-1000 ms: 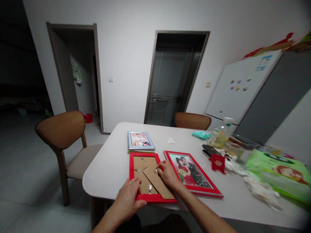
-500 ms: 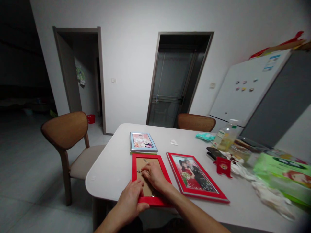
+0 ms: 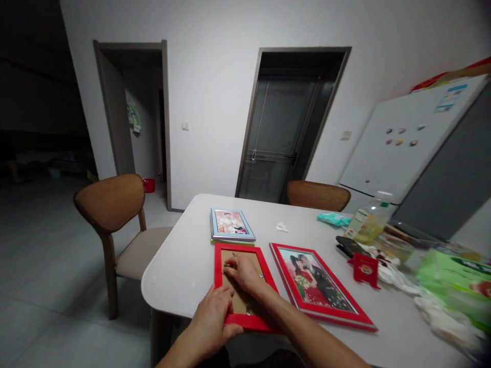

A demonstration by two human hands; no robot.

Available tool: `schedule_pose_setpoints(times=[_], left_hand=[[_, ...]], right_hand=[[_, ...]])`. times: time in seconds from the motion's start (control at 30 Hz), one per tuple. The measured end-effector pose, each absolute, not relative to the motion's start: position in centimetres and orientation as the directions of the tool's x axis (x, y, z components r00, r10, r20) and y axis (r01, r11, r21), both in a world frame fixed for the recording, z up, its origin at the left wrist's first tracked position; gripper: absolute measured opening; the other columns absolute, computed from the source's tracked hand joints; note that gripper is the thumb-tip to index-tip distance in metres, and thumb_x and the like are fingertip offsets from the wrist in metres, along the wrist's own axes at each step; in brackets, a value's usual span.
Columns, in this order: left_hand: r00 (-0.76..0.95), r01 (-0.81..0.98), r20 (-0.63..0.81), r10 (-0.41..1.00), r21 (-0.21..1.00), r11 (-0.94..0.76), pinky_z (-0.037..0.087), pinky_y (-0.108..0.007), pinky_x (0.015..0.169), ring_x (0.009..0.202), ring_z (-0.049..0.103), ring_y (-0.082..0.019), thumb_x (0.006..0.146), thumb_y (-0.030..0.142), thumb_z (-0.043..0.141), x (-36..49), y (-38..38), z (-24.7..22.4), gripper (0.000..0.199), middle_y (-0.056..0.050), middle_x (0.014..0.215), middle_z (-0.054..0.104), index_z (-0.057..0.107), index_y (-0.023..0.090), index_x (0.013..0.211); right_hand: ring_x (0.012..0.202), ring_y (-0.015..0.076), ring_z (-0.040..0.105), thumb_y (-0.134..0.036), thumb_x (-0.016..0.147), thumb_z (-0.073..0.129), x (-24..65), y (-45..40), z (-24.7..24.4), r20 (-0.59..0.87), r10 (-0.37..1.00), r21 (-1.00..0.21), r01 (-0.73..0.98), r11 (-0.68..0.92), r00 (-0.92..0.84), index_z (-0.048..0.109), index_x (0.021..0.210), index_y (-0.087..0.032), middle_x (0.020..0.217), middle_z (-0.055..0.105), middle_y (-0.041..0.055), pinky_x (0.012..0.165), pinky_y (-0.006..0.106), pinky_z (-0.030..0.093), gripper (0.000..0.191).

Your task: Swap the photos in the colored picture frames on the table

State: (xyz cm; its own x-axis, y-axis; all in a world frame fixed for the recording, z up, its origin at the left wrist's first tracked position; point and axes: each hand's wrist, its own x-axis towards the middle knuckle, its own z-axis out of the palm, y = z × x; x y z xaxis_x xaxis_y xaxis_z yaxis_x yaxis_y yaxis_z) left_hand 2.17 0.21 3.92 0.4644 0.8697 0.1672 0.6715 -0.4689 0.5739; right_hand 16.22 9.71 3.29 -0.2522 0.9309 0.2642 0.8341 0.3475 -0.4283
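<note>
A red picture frame [image 3: 218, 263] lies back side up near the table's front edge, with a brown backing board [image 3: 241, 301] and small metal clips on it. My left hand [image 3: 215, 317] grips the frame's lower left corner, thumb on the near edge. Over the board, my right hand [image 3: 243, 273] has its fingers bent together at the left clip; the fingertips hide most of that clip. To the right lies a second red frame [image 3: 326, 286], face up with a photo of two people. Behind, a light blue frame [image 3: 232, 225] rests on something green.
On the white table [image 3: 172, 276] lie a tissue scrap [image 3: 282, 227], a bottle [image 3: 370, 220], a dark phone-like object [image 3: 350, 247], a red card [image 3: 365, 269], crumpled tissues and a green tissue pack [image 3: 456, 286]. Wooden chairs [image 3: 115, 202] stand left and behind.
The whole view has shifted, so the table's things appear slightly further right. My right fingers have moved slightly at the left clip, and a right-side clip now shows. My left hand keeps its hold.
</note>
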Motion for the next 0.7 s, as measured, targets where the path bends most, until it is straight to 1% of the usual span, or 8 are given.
schedule_pose_setpoints(times=[0.1, 0.23, 0.4, 0.47, 0.53, 0.63, 0.7], left_hand=[[0.470, 0.681, 0.145, 0.871, 0.569, -0.462, 0.029, -0.036, 0.097, 0.112, 0.041, -0.025, 0.057, 0.027, 0.070, 2.0, -0.1, 3.8, 0.061, -0.013, 0.120, 0.049, 0.048, 0.012, 0.111], [0.468, 0.680, 0.145, 0.872, 0.570, -0.460, 0.030, -0.035, 0.097, 0.113, 0.040, -0.024, 0.057, 0.028, 0.070, 1.9, -0.3, 3.5, 0.061, -0.014, 0.121, 0.048, 0.048, 0.011, 0.112], [0.469, 0.677, 0.149, 0.871, 0.572, -0.463, 0.028, -0.037, 0.098, 0.113, 0.040, -0.025, 0.058, 0.028, 0.069, 1.5, -0.4, 3.6, 0.062, -0.013, 0.121, 0.048, 0.046, 0.013, 0.114], [0.466, 0.694, 0.126, 0.876, 0.562, -0.450, 0.028, -0.038, 0.098, 0.113, 0.040, -0.025, 0.058, 0.028, 0.068, 1.3, -0.6, 4.0, 0.062, -0.013, 0.122, 0.048, 0.046, 0.014, 0.114], [0.474, 0.718, 0.090, 0.876, 0.536, -0.444, 0.024, -0.042, 0.099, 0.114, 0.039, -0.026, 0.058, 0.028, 0.068, 1.6, -0.8, 4.5, 0.061, -0.014, 0.122, 0.047, 0.047, 0.013, 0.113], [0.528, 0.732, 0.062, 0.847, 0.474, -0.490, 0.015, -0.048, 0.101, 0.119, 0.032, -0.029, 0.053, 0.030, 0.072, 3.2, -0.9, 4.6, 0.061, -0.016, 0.127, 0.041, 0.051, 0.012, 0.107], [0.566, 0.726, 0.061, 0.822, 0.435, -0.533, 0.014, -0.050, 0.100, 0.121, 0.027, -0.030, 0.050, 0.027, 0.073, 4.6, -0.8, 4.1, 0.062, -0.017, 0.130, 0.036, 0.051, 0.012, 0.106]], right_hand=[[0.066, 0.0127, 0.054, -0.027, 0.074, 0.046, 17.3, 11.5, 2.9, 0.273, 0.955, -0.462, 0.855, 0.238, -0.118, 0.064, 0.077, -0.016, 0.075, 0.064, 0.0049, 0.057, 0.020, 0.033, 0.021], [0.056, 0.0112, 0.052, -0.028, 0.073, 0.047, 17.9, 13.4, 2.2, 0.231, 0.973, -0.484, 0.867, 0.116, -0.001, 0.062, 0.066, -0.015, 0.064, 0.063, 0.0039, 0.050, 0.020, 0.029, 0.021], [0.059, 0.0135, 0.052, -0.029, 0.071, 0.051, 17.8, 14.0, 1.8, 0.232, 0.968, -0.487, 0.873, 0.033, 0.093, 0.061, 0.066, -0.014, 0.067, 0.063, 0.0068, 0.050, 0.022, 0.028, 0.019], [0.061, 0.0147, 0.053, -0.030, 0.069, 0.052, 17.8, 13.8, 1.9, 0.242, 0.964, -0.498, 0.867, 0.022, 0.114, 0.060, 0.068, -0.014, 0.067, 0.063, 0.0074, 0.052, 0.022, 0.029, 0.018], [0.063, 0.0154, 0.054, -0.030, 0.069, 0.053, 17.8, 13.6, 2.0, 0.253, 0.960, -0.522, 0.852, 0.033, 0.118, 0.060, 0.070, -0.015, 0.068, 0.063, 0.0073, 0.054, 0.023, 0.031, 0.017], [0.066, 0.0155, 0.056, -0.031, 0.070, 0.051, 17.7, 13.1, 2.5, 0.267, 0.960, -0.578, 0.811, 0.088, 0.085, 0.061, 0.074, -0.015, 0.071, 0.064, 0.0067, 0.058, 0.023, 0.034, 0.019], [0.066, 0.0154, 0.056, -0.030, 0.070, 0.050, 18.1, 12.6, 3.1, 0.269, 0.962, -0.622, 0.772, 0.132, 0.053, 0.061, 0.073, -0.016, 0.072, 0.065, 0.0062, 0.060, 0.023, 0.037, 0.019]])
